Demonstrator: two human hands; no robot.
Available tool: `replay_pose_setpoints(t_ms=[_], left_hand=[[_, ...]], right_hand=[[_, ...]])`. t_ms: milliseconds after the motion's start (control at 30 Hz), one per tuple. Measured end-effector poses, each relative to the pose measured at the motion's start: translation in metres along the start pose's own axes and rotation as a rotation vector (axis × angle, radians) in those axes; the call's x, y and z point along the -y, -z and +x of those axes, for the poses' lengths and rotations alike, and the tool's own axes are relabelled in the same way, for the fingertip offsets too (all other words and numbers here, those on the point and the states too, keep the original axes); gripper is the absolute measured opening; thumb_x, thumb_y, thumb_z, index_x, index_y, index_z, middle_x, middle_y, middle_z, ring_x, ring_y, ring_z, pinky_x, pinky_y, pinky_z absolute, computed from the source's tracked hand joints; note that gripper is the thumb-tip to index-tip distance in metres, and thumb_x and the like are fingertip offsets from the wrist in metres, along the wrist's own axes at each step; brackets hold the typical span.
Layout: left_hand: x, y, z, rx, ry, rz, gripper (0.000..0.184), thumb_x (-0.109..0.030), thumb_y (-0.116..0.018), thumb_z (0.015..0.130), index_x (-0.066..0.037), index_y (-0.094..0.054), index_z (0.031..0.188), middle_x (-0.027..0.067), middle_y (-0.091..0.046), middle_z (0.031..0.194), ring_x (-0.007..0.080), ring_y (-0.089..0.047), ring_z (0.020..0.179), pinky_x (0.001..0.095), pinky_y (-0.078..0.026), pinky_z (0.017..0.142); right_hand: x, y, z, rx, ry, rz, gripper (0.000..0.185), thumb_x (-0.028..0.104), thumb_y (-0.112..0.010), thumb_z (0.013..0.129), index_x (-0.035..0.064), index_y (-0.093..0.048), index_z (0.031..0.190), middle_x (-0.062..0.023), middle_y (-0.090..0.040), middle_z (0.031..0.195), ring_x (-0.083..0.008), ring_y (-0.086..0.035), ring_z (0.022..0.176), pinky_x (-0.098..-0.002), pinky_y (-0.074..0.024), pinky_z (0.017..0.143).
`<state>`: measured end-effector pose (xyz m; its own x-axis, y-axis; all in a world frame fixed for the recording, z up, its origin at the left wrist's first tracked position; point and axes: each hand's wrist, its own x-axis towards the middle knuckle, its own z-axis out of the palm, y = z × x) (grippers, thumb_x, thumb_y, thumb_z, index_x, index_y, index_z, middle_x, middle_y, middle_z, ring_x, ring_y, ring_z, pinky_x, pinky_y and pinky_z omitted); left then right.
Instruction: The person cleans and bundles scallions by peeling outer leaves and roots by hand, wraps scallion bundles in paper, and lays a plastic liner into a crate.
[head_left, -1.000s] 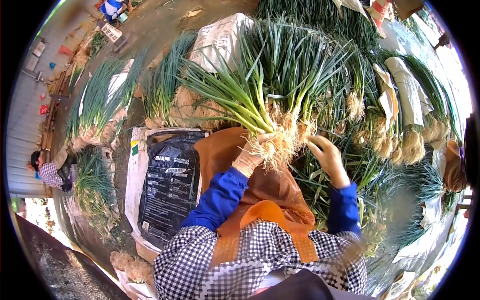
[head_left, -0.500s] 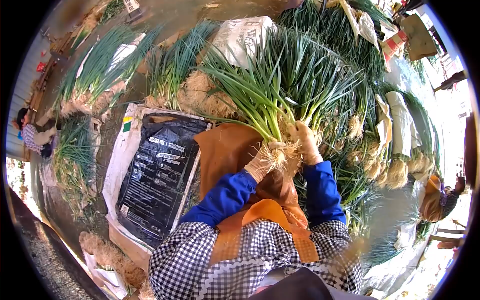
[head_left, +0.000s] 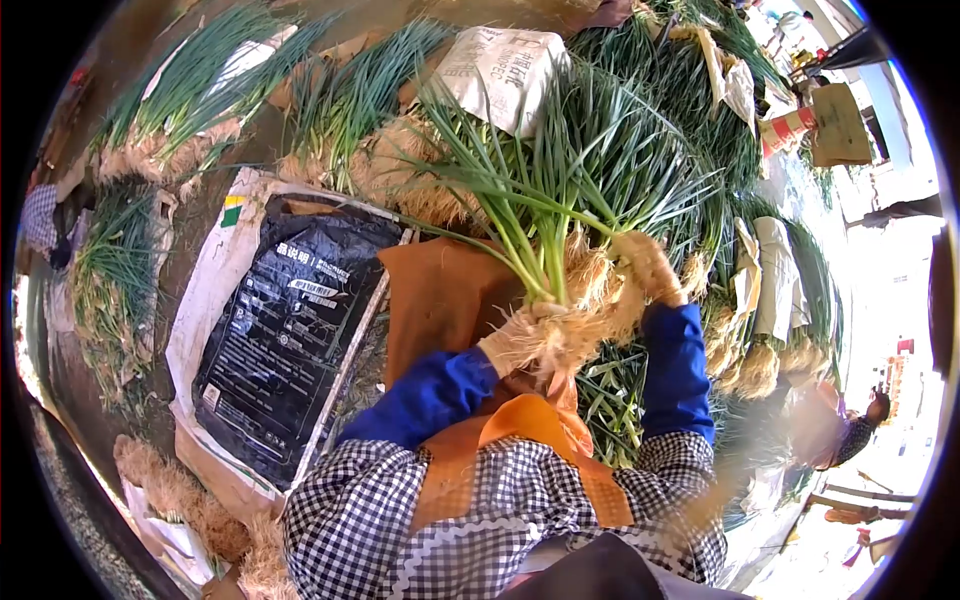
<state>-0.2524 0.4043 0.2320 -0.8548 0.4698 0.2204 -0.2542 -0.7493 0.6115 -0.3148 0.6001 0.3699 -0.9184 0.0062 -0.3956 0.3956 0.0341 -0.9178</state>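
Note:
In front of my apron a bunch of green onions (head_left: 535, 245) stands with its leaves pointing up and away. My left hand (head_left: 512, 340) is closed around its lower end, where pale stringy roots (head_left: 570, 335) spread out and partly cover the fingers. To the right, my gloved right hand (head_left: 650, 268) is closed, fingers curled. One green stalk slants from the upper left down to its fingertips, and it seems to hold that green onion; the exact grip is partly hidden. More rooted onions lie just behind the hands.
A black printed sack (head_left: 290, 340) lies at left. Behind the bunch rests a white woven sack (head_left: 505, 75) among piled green onions (head_left: 640, 130). More bundles (head_left: 770, 340) line the right side. Other people (head_left: 855, 435) are at the far right and far left edges.
My right hand has moved right and slightly up, away from the roots, with a stalk at its fingertips. My left hand has shifted slightly down and left. The view has turned a little.

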Motion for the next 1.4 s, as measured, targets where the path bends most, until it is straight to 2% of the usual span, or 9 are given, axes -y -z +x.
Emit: replay_pose_setpoints(t_ms=[167,233,300,467,767,867,933,1333,1400], left_hand=[[0.090,-0.004,0.021,-0.077,-0.382,-0.702,0.022,0.005,-0.056,0.080,-0.007,-0.061,0.099,0.0044,-0.056,0.089,0.0138,-0.054,0.080,0.0233,-0.048,0.071],[0.040,-0.006,0.010,-0.296,0.445,-0.677,0.018,0.002,-0.056,0.081,-0.004,-0.062,0.098,0.0049,-0.058,0.086,0.0134,-0.056,0.074,0.0228,-0.049,0.065],[0.042,-0.002,0.001,0.065,0.110,0.176,0.023,-0.007,-0.053,0.085,-0.005,-0.054,0.108,0.0062,-0.056,0.094,0.0140,-0.054,0.093,0.0276,-0.047,0.083],[0.060,-0.005,0.026,-0.216,0.674,-1.011,0.029,-0.010,-0.047,0.089,-0.007,-0.047,0.118,0.0088,-0.057,0.103,0.0144,-0.057,0.088,0.0267,-0.050,0.078],[0.048,0.008,0.011,-0.020,0.509,-0.385,0.031,0.001,-0.055,0.082,-0.007,-0.051,0.111,0.0088,-0.056,0.098,0.0128,-0.057,0.084,0.0269,-0.050,0.068],[0.047,0.008,0.015,0.345,-0.320,0.887,0.033,0.000,-0.058,0.080,-0.007,-0.051,0.112,0.0072,-0.056,0.099,0.0129,-0.056,0.081,0.0261,-0.050,0.068],[0.018,-0.011,0.016,0.063,0.452,-0.017,0.043,0.002,-0.061,0.077,-0.003,-0.048,0.117,0.0083,-0.057,0.102,0.0165,-0.059,0.089,0.0271,-0.052,0.072],[0.061,0.003,0.021,-0.144,0.423,-0.745,0.022,-0.004,-0.057,0.079,-0.007,-0.054,0.101,0.0036,-0.056,0.083,0.0122,-0.057,0.073,0.0205,-0.050,0.061],[0.042,0.001,0.024,-0.116,0.614,-0.811,0.023,0.001,-0.059,0.073,-0.006,-0.056,0.095,0.0036,-0.056,0.084,0.0128,-0.057,0.069,0.0209,-0.050,0.061]], right_hand=[[-0.051,-0.044,-0.021,0.182,0.289,-0.606,0.037,0.031,-0.050,0.089,0.0026,-0.054,0.112,-0.0149,-0.056,0.111,-0.0254,-0.053,0.098,-0.0342,-0.0435,0.083],[-0.081,-0.027,-0.016,0.069,0.448,-0.820,0.042,0.032,-0.051,0.087,0.0016,-0.053,0.116,-0.0183,-0.055,0.117,-0.0321,-0.051,0.107,-0.0384,-0.0419,0.090],[-0.069,-0.025,-0.023,0.036,0.559,-1.352,0.044,0.029,-0.057,0.084,0.0010,-0.052,0.118,-0.0178,-0.055,0.117,-0.0327,-0.051,0.108,-0.0396,-0.0417,0.091],[-0.015,-0.052,-0.026,-0.082,0.612,-1.199,0.035,0.043,-0.062,0.078,0.0113,-0.066,0.092,-0.0091,-0.065,0.085,-0.0271,-0.062,0.079,-0.0371,-0.0480,0.069],[-0.004,-0.063,-0.019,0.332,0.651,-1.664,0.037,0.044,-0.053,0.085,0.0142,-0.060,0.106,-0.0079,-0.061,0.070,-0.0265,-0.060,0.062,-0.0362,-0.0472,0.055],[0.000,-0.056,-0.021,0.422,0.596,-1.531,0.034,0.035,-0.057,0.084,0.0129,-0.059,0.110,-0.0087,-0.062,0.075,-0.0279,-0.060,0.066,-0.0365,-0.0480,0.061],[-0.014,-0.040,-0.009,0.493,0.820,-1.255,0.034,0.022,-0.057,0.083,0.0190,-0.058,0.117,-0.0084,-0.063,0.084,-0.0276,-0.061,0.073,-0.0368,-0.0495,0.064],[-0.028,0.010,-0.067,0.426,0.019,-0.834,0.015,0.014,-0.055,0.087,0.0024,-0.063,0.093,-0.0093,-0.063,0.086,-0.0184,-0.059,0.080,-0.0296,-0.0489,0.071],[-0.066,0.070,-0.066,0.547,0.683,-1.534,0.013,0.014,-0.059,0.082,0.0068,-0.065,0.091,-0.0089,-0.065,0.090,-0.0209,-0.061,0.085,-0.0311,-0.0505,0.073]])
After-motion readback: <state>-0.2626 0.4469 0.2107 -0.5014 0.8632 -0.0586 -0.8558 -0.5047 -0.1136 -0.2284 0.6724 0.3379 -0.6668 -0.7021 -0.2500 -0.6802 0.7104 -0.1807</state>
